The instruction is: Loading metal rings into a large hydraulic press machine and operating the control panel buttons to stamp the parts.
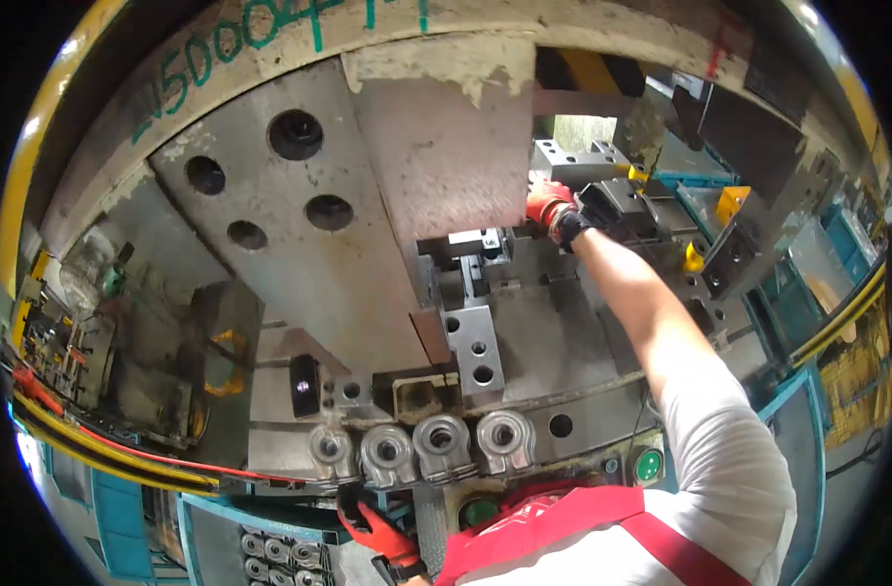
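Observation:
My right hand (549, 203), in a red glove, reaches forward into the press beside the large steel block (436, 146). Its fingertips are hidden at the block's edge, so whether it holds anything cannot be made out. To its right lies a dark die piece (622, 207). My left hand (375, 532), in a red glove with dark fingers, is low at the front, fingers apart and nothing visible in them. Just above it, several ring-shaped metal parts (442, 444) stand in stacks along the front edge of the press bed; the leftmost stack (331, 449) is nearest.
A blue-rimmed bin (211, 537) at lower left contains more metal parts (280, 555). Green buttons (648, 464) sit along the front panel. A drilled steel block (477, 356) stands on the bed. Yellow-and-black rails (114, 459) run along the left side.

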